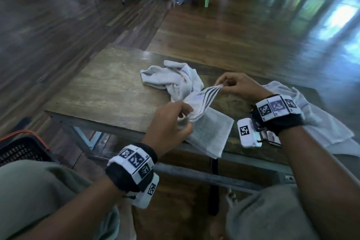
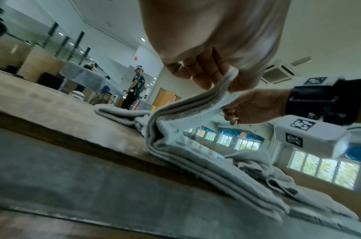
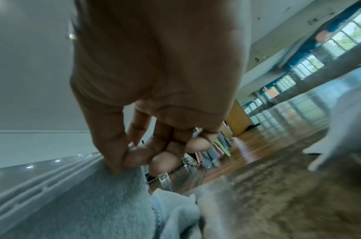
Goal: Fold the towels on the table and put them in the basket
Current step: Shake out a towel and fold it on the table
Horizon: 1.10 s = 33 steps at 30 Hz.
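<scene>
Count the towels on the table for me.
3: the folded striped towel both hands pinch at the near edge, a crumpled towel behind it, a spread towel right. More may be hidden.

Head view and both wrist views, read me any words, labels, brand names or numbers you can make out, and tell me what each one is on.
No readable text in any view.
Left wrist band: black and white square code patterns, no letters.
Right wrist band: the same kind of patterns; tiny marks beside them are too small to read.
Striped towel: stripes and a small checked band, no lettering.
Basket: no label showing.
</scene>
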Each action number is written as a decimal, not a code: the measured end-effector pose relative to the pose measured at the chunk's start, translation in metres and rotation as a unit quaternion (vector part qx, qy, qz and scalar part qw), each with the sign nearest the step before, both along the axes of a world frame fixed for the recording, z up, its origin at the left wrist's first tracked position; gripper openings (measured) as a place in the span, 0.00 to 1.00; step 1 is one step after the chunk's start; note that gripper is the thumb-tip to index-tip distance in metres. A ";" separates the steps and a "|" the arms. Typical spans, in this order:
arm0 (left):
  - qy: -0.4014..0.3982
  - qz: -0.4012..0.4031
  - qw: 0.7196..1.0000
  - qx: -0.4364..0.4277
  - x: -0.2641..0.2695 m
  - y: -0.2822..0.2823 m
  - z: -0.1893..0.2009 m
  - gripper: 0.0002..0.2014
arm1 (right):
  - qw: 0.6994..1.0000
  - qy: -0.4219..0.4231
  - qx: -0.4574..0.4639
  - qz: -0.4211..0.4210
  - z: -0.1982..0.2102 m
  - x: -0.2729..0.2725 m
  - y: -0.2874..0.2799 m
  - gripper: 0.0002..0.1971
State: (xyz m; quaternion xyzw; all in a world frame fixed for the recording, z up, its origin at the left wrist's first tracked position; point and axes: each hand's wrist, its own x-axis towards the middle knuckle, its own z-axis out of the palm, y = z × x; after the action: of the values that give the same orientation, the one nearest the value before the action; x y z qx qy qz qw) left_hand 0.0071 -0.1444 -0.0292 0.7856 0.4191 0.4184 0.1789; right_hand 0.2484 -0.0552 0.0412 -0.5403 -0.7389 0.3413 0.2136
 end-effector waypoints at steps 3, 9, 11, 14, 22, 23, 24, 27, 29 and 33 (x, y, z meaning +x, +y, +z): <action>0.048 -0.034 0.998 0.006 0.021 -0.007 -0.009 0.09 | 0.999 0.024 -0.042 -0.022 -0.013 0.020 -0.006 0.06; 0.096 -0.060 0.994 0.011 0.051 -0.012 -0.027 0.07 | 0.993 -0.049 -0.054 -0.091 -0.044 0.037 -0.006 0.07; 0.115 -0.070 0.991 0.011 0.056 -0.013 -0.033 0.10 | 0.991 -0.075 -0.072 -0.088 -0.050 0.042 -0.006 0.07; 0.149 -0.082 0.985 0.013 0.064 -0.014 -0.041 0.12 | 0.987 -0.091 -0.103 -0.079 -0.055 0.049 -0.006 0.03; 0.206 -0.105 0.972 0.034 0.077 -0.013 -0.049 0.11 | 0.982 -0.125 -0.111 -0.085 -0.067 0.048 -0.007 0.05; 0.208 -0.108 0.971 0.035 0.077 -0.013 -0.049 0.11 | 0.982 -0.126 -0.111 -0.084 -0.068 0.047 -0.007 0.05; 0.208 -0.109 0.971 0.037 0.078 -0.013 -0.049 0.11 | 0.982 -0.126 -0.111 -0.082 -0.066 0.047 -0.007 0.04; 0.197 -0.101 0.974 0.046 0.079 -0.012 -0.043 0.10 | 0.985 -0.123 -0.092 -0.078 -0.061 0.051 -0.004 0.04; 0.193 -0.097 0.975 0.048 0.080 -0.011 -0.039 0.11 | 0.987 -0.113 -0.080 -0.082 -0.057 0.055 -0.003 0.03; 0.206 -0.129 0.969 0.043 0.082 -0.012 -0.046 0.09 | 0.984 -0.130 -0.095 -0.071 -0.061 0.057 -0.010 0.03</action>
State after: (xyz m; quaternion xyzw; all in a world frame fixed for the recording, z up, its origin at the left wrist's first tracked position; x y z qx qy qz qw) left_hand 0.0892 -0.1565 -0.0750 0.9095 0.3233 0.2385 0.1071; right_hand 0.3058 -0.0648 -0.0202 -0.6487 -0.6848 0.3205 0.0868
